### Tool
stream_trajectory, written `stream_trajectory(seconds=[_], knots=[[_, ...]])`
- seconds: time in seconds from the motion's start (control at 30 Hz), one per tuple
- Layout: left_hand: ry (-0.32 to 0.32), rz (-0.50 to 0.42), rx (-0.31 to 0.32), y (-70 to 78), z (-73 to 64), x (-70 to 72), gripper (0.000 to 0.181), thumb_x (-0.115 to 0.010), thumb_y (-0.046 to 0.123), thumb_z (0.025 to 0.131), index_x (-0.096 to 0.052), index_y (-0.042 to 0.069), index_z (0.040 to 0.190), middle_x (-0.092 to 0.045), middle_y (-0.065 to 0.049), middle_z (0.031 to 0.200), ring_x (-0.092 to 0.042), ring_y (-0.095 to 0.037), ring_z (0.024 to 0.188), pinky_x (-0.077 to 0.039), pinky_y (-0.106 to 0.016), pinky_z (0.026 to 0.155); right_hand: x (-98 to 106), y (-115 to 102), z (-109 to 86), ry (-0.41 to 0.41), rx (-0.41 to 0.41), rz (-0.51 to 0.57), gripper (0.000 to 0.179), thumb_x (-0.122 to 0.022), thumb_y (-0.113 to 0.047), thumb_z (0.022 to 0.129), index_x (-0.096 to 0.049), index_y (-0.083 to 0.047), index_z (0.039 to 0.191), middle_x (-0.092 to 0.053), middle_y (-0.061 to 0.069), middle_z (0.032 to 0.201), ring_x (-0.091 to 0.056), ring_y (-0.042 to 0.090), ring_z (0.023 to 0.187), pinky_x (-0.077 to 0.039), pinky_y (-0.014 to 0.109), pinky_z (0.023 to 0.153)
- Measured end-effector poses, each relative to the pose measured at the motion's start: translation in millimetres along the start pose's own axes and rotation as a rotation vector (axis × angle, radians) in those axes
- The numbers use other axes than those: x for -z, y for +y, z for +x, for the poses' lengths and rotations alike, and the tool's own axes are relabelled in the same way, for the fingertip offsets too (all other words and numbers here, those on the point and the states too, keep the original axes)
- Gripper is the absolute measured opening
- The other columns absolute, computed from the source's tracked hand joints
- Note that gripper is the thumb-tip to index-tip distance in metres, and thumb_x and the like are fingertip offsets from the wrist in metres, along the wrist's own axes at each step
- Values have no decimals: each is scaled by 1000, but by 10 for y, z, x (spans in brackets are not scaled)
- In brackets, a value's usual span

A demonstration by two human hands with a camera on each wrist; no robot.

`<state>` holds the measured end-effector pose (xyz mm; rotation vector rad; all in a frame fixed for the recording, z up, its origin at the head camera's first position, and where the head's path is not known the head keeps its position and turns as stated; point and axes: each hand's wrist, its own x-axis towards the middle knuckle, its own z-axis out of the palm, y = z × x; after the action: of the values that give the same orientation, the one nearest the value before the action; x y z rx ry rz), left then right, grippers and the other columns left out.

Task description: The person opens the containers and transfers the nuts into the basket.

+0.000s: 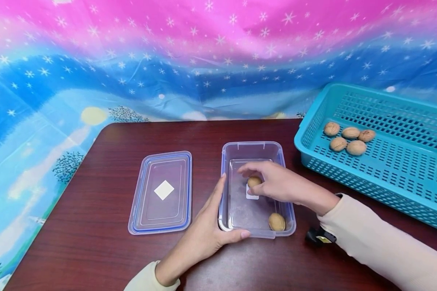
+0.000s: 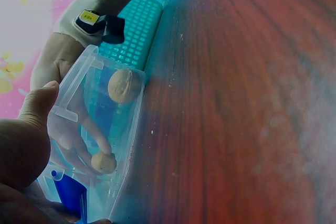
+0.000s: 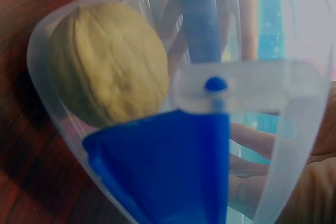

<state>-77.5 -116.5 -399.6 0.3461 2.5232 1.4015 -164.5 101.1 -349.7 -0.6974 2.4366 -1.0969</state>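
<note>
A clear plastic box point(image 1: 236, 210) stands uncovered on the table with two walnuts inside. My left hand point(image 1: 208, 230) steadies it, fingers straight along its left wall and thumb at the near rim. My right hand point(image 1: 276, 182) reaches into the box over its right wall. Its fingers are spread around one walnut point(image 1: 254, 182) near the middle, the thumb right at the walnut and the other fingertips apart from it. The second walnut point(image 1: 277, 222) lies in the near right corner, and shows large in the right wrist view point(image 3: 113, 64).
The box's lid point(image 1: 160, 218), with a blue seal and pale diamond sticker, lies flat on the left. A turquoise basket point(image 1: 404, 169) with several walnuts point(image 1: 356, 148) stands at the right. A snowflake-patterned cloth point(image 1: 189, 72) hangs behind the dark red table point(image 1: 102, 194).
</note>
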Motion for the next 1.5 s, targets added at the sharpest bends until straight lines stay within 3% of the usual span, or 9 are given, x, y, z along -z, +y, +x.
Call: stream_trajectory(seconds=[0.3,0.6,0.97,1.23,1.5], knots=[[-2,-5,1,8,2,0,129,-93,42,77,-3,41,168,-12,11,175,-25,-16,158,-27,-54,126,-9,26,82,4,-30,6,44,-69,5,88,-66,4,132,-74,15,112,-66,25,102,-55,34,84],[-7,-4,10,7,-3,7,129,-93,45,77,-2,42,168,-11,12,175,-23,-15,159,-27,-53,127,-64,52,167,57,-30,-127,41,-64,9,86,-68,5,126,-74,11,103,-69,23,99,-56,43,93],[-6,-1,10,7,5,14,128,-93,46,77,-3,42,168,-11,13,175,-22,-14,159,-26,-52,127,-143,26,183,111,-59,-314,31,-66,5,91,-72,2,122,-73,16,117,-63,31,108,-50,51,103],[1,2,9,7,5,8,128,-93,45,76,-2,43,167,-11,13,175,-22,-14,159,-26,-52,127,-156,28,181,129,-34,-342,26,-68,4,90,-74,0,114,-74,13,110,-64,30,106,-50,51,101],[-3,-4,11,7,4,7,128,-93,44,77,-3,42,167,-11,14,175,-23,-14,159,-26,-52,127,-131,35,169,120,-22,-276,24,-69,4,90,-75,-1,113,-74,11,109,-65,27,101,-53,49,97]])
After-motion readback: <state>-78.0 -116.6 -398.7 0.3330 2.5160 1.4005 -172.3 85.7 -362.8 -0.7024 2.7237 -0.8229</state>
